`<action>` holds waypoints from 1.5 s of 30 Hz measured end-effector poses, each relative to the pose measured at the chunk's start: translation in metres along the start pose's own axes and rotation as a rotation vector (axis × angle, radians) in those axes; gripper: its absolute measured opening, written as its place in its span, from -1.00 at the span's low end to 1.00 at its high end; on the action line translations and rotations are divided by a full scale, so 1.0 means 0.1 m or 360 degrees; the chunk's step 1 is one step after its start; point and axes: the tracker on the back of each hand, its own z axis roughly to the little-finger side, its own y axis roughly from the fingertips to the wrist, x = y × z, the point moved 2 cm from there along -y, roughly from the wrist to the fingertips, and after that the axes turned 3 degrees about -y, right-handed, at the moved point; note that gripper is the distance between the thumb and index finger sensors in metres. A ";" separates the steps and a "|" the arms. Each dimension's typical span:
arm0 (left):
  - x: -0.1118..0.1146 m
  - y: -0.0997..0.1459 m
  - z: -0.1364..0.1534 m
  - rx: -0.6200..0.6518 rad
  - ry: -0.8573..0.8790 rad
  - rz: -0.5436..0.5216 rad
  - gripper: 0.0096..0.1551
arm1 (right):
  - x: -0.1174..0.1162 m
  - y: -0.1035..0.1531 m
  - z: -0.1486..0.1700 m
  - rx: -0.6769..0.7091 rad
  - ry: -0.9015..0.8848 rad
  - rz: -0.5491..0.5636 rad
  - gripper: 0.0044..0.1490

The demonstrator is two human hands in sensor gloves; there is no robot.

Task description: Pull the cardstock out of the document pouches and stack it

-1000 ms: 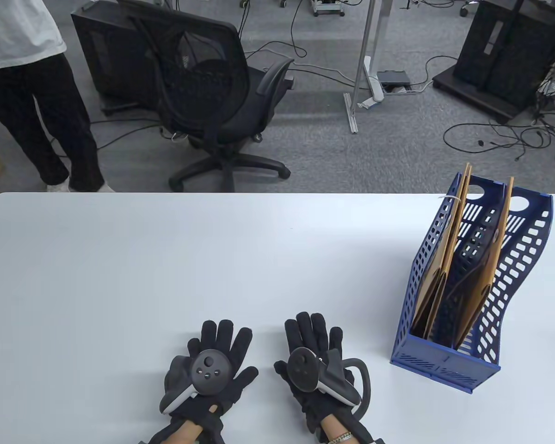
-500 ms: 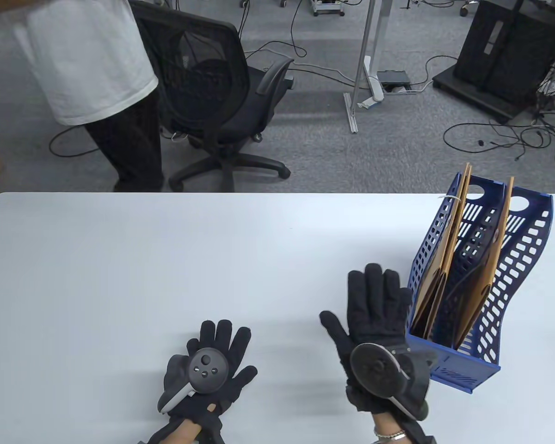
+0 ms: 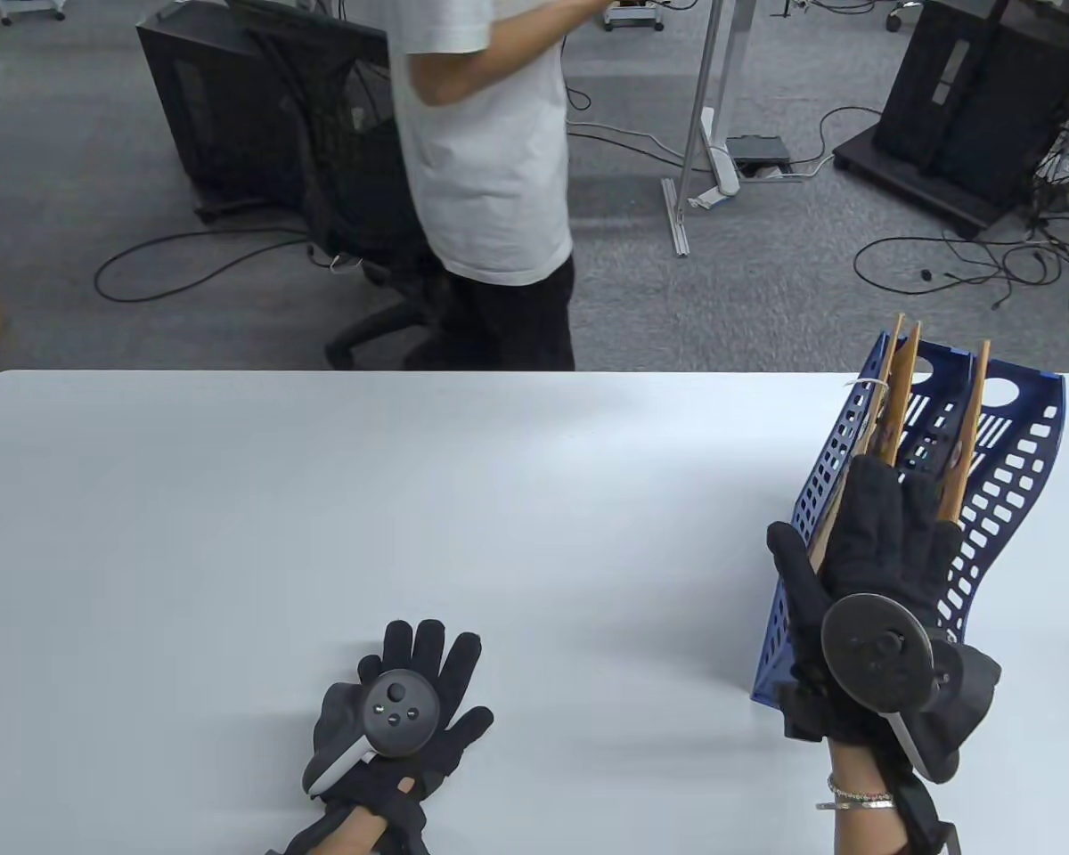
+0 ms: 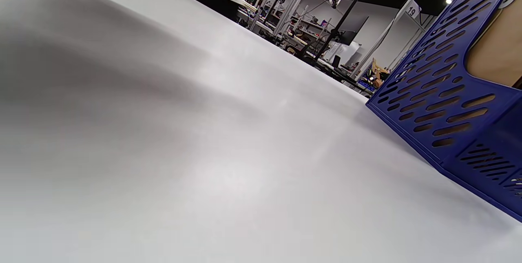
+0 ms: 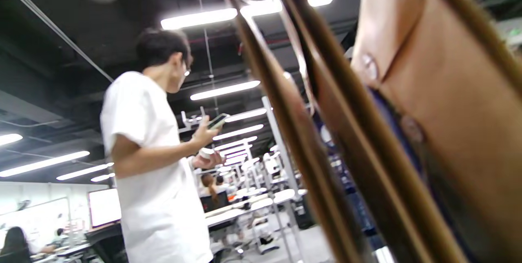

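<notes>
Starting at the left of the surface (image 3: 232, 499), the left hand (image 3: 398, 721) lies flat, palm down, fingers spread, gripping nothing and well apart from the work. Nothing lies on the white top between it and the far right side.

Over on the right stands the blue file rack (image 3: 998, 499), its open top facing up and its long side running away from the person. In its slots stand the brown document pouches (image 3: 901, 392), on edge, long axis running front to back, top edges poking above the rim. A string tie (image 3: 864, 381) shows at the leftmost pouch.

The right hand (image 3: 873, 570) is the one in the action: it reaches in over the rack's near end, fingers extended among the pouches, thumb out on the left wall's side. Whether the fingers actually pinch a pouch I cannot tell; the glove hides the contact. The right wrist view shows pouch edges close up, slightly parted.

So the pouches lie ahead and right, clearly the right hand's reach. Likely next step: clamp one pouch and lift straight up along the slot, then bring it leftward.
</notes>
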 end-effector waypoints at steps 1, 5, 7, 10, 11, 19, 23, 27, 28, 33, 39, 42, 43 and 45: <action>0.00 0.00 0.00 0.0000 0.0001 0.0006 -0.13 | 0.00 0.00 0.01 -0.0012 0.0020 0.0017 0.04; 0.01 0.00 -0.01 0.0000 0.0006 0.0023 -0.13 | -0.01 -0.01 -0.01 -0.0067 0.0152 0.0061 -0.01; 0.01 0.00 -0.01 -0.0001 0.0009 0.0028 -0.13 | -0.03 -0.02 -0.04 -0.0126 0.0269 0.0112 -0.05; 0.02 0.00 -0.01 -0.0006 0.0013 0.0045 -0.13 | -0.08 -0.05 -0.08 -0.0151 0.0374 0.0134 -0.12; 0.02 0.00 -0.01 -0.0008 0.0015 0.0051 -0.13 | -0.09 -0.06 -0.08 -0.0168 0.0391 0.0131 -0.13; 0.03 -0.01 -0.01 -0.0012 0.0021 0.0070 -0.13 | -0.14 -0.13 -0.16 -0.0234 0.0535 0.0192 -0.37; 0.03 -0.01 -0.01 -0.0010 0.0020 0.0083 -0.13 | -0.08 -0.15 -0.20 -0.0265 0.0557 0.0339 -0.46; 0.03 -0.02 -0.02 -0.0004 0.0028 0.0084 -0.13 | 0.08 -0.20 -0.25 -0.0255 0.0404 0.0552 -0.47; 0.04 -0.02 -0.03 -0.0004 0.0028 0.0091 -0.13 | 0.13 -0.22 -0.27 -0.0258 0.0337 0.0592 -0.47; 0.05 -0.03 -0.03 -0.0006 0.0030 0.0098 -0.12 | 0.42 -0.32 -0.54 -0.0132 0.0094 0.0829 -0.47; 0.03 -0.03 -0.03 -0.0002 0.0050 0.0074 -0.08 | 0.83 -0.42 -1.02 0.0061 -0.0050 0.1055 -0.48; -0.01 -0.01 -0.03 0.0009 0.0097 0.0017 -0.06 | 1.00 -0.41 -1.26 0.0172 -0.0017 0.1158 -0.48; -0.03 0.00 -0.03 0.0022 0.0125 -0.0008 -0.05 | 1.06 -0.39 -1.36 0.0223 -0.0011 0.1191 -0.48; -0.08 0.02 -0.03 0.0056 0.0191 -0.0060 -0.03 | 1.14 -0.33 -1.47 0.0242 -0.0010 0.1190 -0.48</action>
